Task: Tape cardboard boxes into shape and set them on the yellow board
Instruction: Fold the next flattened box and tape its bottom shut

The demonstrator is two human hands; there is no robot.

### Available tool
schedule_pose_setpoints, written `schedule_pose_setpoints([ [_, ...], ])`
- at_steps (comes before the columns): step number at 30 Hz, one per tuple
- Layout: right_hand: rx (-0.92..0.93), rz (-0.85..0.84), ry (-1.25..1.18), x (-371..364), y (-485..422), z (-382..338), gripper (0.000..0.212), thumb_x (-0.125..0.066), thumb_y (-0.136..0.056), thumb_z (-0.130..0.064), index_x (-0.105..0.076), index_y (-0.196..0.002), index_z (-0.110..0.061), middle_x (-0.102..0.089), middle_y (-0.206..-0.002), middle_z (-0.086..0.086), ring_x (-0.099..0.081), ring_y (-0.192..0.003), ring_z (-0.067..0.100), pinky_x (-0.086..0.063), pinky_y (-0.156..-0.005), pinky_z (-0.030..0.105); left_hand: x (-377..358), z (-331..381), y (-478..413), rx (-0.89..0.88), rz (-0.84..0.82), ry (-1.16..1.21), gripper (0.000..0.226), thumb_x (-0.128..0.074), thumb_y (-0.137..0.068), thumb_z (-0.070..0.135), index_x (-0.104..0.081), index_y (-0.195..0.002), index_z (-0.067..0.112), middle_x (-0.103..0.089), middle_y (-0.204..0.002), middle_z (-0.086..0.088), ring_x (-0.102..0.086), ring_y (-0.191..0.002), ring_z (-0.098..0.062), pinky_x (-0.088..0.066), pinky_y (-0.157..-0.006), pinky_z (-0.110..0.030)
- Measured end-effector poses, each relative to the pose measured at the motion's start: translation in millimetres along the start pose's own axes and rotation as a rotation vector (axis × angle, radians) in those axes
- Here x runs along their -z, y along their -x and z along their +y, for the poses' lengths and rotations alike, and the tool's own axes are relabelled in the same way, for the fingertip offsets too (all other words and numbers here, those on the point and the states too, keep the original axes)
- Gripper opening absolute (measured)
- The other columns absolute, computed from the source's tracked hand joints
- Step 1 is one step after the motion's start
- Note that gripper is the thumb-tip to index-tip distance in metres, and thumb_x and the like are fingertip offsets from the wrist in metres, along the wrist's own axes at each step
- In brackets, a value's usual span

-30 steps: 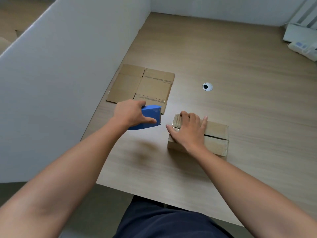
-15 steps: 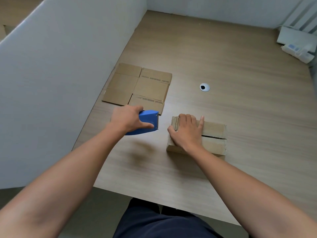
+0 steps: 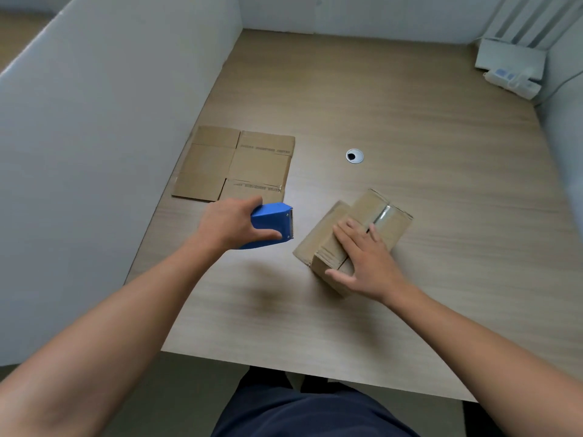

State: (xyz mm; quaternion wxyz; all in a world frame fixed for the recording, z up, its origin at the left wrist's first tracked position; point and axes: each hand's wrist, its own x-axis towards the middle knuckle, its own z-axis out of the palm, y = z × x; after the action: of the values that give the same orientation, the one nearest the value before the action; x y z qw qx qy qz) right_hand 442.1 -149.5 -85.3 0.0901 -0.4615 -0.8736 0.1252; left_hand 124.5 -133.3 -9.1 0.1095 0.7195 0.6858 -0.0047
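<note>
A wooden desk fills most of the view, closed in by a white partition on the left and more white walls at the back and right. At the near edge, the person's dark trousers show below the desk. Both bare forearms reach in from the bottom corners.

A sheet of flat cardboard lies on the desk near the left partition, its creases and flaps spread out, with faint print on the right-hand panels.

The box sits on the desk right of centre, turned on a slant so one end points toward the person. A flap slopes off its left side toward the desk. A strip of clear tape glints along the top seam at the far end.

The right hand lies flat on top of the box with straight fingers spread over the seam, the thumb out against the near end.

The left hand grips a blue dispenser, fingers wrapped over its back and thumb along its lower side. The toothed blade faces the box. The dispenser is just left of the box and apart from it, in front of the flat cardboard.

A white power strip lies in the far right corner. A small round grommet sits in the desk beyond the box.
</note>
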Motion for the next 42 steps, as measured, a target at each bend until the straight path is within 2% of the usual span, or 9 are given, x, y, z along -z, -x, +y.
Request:
schedule_pose_setpoints([
  [4,0.181,0.003,-0.118,5,4,23,0.080,-0.063,-0.078,-0.069,-0.055,-0.142,-0.024,-0.042,-0.144,0.003,-0.037,-0.137,0.029,-0.031,-0.118,0.049,-6,16,4,-0.214,0.108,0.020,0.071,-0.052,-0.068,0.091,-0.052,-0.100,0.027,-0.064,-0.079,0.007,-0.056,-0.065,-0.022,-0.046,-0.055,-0.032],
  [7,0.228,0.026,-0.027,8,7,23,0.072,-0.055,-0.080,-0.072,-0.055,-0.139,-0.032,-0.048,-0.124,-0.002,-0.040,-0.120,0.026,-0.026,-0.114,0.050,-11,33,9,-0.323,0.171,0.053,0.073,-0.049,-0.066,0.090,-0.055,-0.101,0.026,-0.061,-0.077,0.006,-0.052,-0.060,-0.025,-0.047,-0.052,-0.034],
  [14,0.177,-0.103,-0.350,19,20,40,0.057,-0.059,-0.090,-0.051,-0.058,-0.139,-0.020,-0.055,-0.142,-0.004,-0.037,-0.144,0.012,-0.003,-0.125,0.046,-23,68,19,-0.404,0.259,0.027,0.067,-0.056,-0.066,0.085,-0.054,-0.092,0.023,-0.046,-0.066,0.008,-0.040,-0.051,-0.025,-0.027,-0.050,-0.026],
  [19,-0.251,-0.059,-1.001,34,21,33,0.043,-0.071,-0.093,-0.019,-0.059,-0.135,-0.024,-0.066,-0.125,-0.003,-0.060,-0.122,0.012,-0.043,-0.114,0.040,-27,90,22,-0.438,0.302,-0.011,0.063,-0.075,-0.062,0.075,-0.056,-0.089,0.021,-0.053,-0.065,0.004,-0.037,-0.052,-0.023,-0.026,-0.051,-0.025],
  [24,-0.295,-0.015,-0.959,42,18,32,0.053,-0.077,-0.090,-0.025,-0.057,-0.139,-0.029,-0.065,-0.117,-0.007,-0.062,-0.112,0.014,-0.048,-0.107,0.036,-23,105,18,-0.470,0.320,-0.026,0.063,-0.076,-0.062,0.074,-0.061,-0.088,0.019,-0.057,-0.067,0.003,-0.041,-0.052,-0.024,-0.026,-0.050,-0.025],
  [28,-0.331,0.011,-0.970,42,15,33,0.040,-0.075,-0.082,-0.045,-0.068,-0.121,-0.037,-0.066,-0.101,-0.010,-0.063,-0.103,0.021,-0.053,-0.096,0.040,-20,112,15,-0.518,0.306,-0.031,0.062,-0.074,-0.066,0.075,-0.060,-0.090,0.019,-0.060,-0.071,0.005,-0.037,-0.055,-0.019,-0.025,-0.049,-0.025],
  [31,-0.338,0.040,-0.951,46,14,31,0.009,-0.077,-0.087,-0.033,-0.074,-0.094,-0.037,-0.067,-0.097,-0.008,-0.063,-0.096,0.021,-0.054,-0.087,0.035,-17,114,14,-0.532,0.292,-0.004,0.065,-0.059,-0.071,0.081,-0.059,-0.091,0.019,-0.061,-0.072,0.005,-0.047,-0.054,-0.022,-0.028,-0.047,-0.025],
  [38,-0.377,0.071,-0.962,47,15,29,0.011,-0.073,-0.093,-0.024,-0.070,-0.083,-0.028,-0.069,-0.092,0.004,-0.061,-0.081,0.017,-0.048,-0.074,0.027,-15,118,11,-0.530,0.284,0.001,0.070,-0.053,-0.071,0.085,-0.060,-0.092,0.019,-0.062,-0.073,0.005,-0.051,-0.056,-0.023,-0.034,-0.044,-0.028],
  [42,-0.408,0.149,-0.947,51,21,25,0.014,-0.071,-0.093,-0.020,-0.066,-0.081,-0.018,-0.062,-0.081,-0.003,-0.053,-0.077,0.010,-0.041,-0.072,0.023,-18,118,13,-0.513,0.294,0.037,0.071,-0.057,-0.068,0.084,-0.061,-0.093,0.017,-0.060,-0.070,0.003,-0.051,-0.053,-0.027,-0.038,-0.044,-0.031],
])
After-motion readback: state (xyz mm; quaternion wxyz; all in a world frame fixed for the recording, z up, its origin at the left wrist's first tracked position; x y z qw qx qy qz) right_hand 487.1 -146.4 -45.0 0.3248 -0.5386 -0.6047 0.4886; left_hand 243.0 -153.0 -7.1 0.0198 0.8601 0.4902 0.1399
